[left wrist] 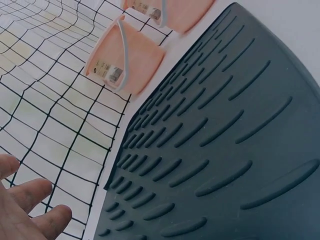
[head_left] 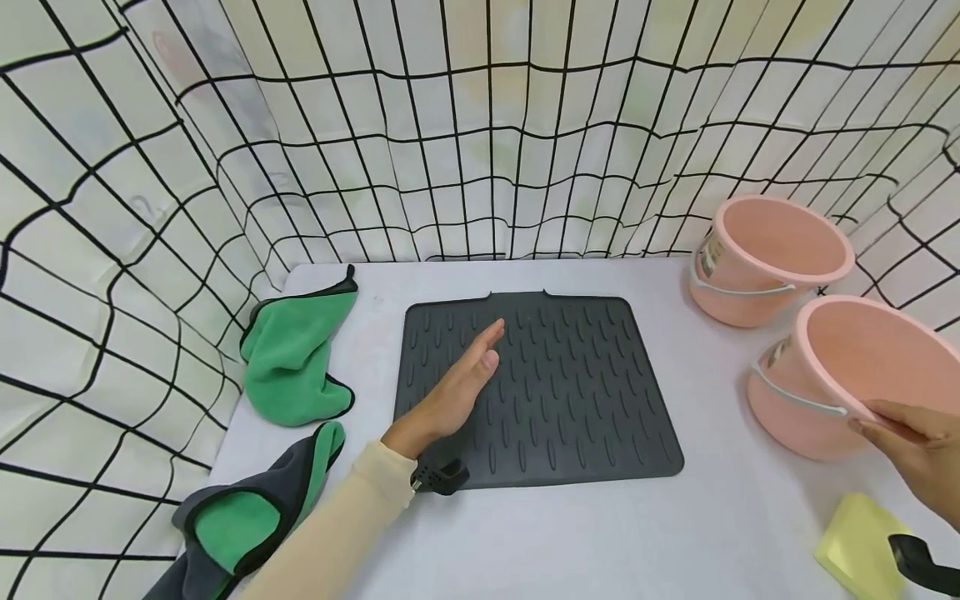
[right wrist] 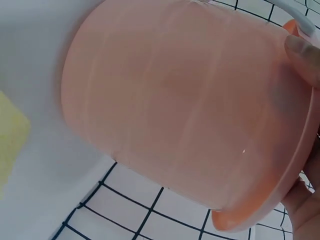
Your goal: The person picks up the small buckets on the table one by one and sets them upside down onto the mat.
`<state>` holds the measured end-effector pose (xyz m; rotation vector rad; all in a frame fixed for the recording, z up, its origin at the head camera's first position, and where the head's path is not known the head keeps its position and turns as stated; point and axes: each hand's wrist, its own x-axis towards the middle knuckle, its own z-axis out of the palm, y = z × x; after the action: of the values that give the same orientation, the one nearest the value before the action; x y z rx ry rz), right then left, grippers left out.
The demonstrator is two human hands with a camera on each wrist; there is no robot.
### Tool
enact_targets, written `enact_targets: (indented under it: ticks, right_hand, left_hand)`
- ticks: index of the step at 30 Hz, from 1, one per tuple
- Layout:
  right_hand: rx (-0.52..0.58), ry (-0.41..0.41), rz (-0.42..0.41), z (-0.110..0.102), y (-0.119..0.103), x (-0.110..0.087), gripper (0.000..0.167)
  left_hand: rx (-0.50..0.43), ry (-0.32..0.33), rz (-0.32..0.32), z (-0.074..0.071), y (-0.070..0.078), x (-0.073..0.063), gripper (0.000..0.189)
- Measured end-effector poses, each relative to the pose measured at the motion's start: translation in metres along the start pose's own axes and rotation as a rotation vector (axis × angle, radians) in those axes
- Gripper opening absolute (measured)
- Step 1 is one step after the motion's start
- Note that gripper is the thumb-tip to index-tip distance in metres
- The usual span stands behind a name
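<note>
On the head view's right, the right hand (head_left: 918,454) pinches the near bucket (head_left: 862,362), well apart from the left hand (head_left: 457,392), straight-fingered over the mat (head_left: 570,392). My left wrist view puts the bucket beyond that mat; my right shows the thumb (right wrist: 303,57) by its rim.

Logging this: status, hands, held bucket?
Right hand grips front pink bucket by rim. Left hand over grey mat, holding nothing. Close by: rear pink bucket, yellow item.

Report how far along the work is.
Looks done: the mat lies flat; the far bucket stands unheld. In hand: the right hand grips the near bucket by its rim; the left hand holds nothing. Remaining, probably: releasing that bucket, not yet let go.
</note>
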<state>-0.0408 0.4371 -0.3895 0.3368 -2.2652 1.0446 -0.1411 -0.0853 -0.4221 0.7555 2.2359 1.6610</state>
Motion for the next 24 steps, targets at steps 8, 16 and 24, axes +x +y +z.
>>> enact_targets:
  ticks: [8, 16, 24]
  right_hand:
    - [-0.027, 0.067, -0.034, 0.014, -0.024, 0.002, 0.045]
    - [0.051, 0.142, -0.062, 0.045, -0.057, 0.01, 0.028]
    - [0.384, 0.14, 0.092, 0.1, -0.083, 0.012, 0.029]
  left_hand:
    - [-0.04, -0.02, 0.024, 0.012, 0.0, -0.003, 0.086]
    - [-0.09, -0.061, 0.04, 0.028, 0.003, -0.003, 0.092]
    - [-0.117, -0.066, 0.013, 0.044, -0.004, -0.001, 0.089]
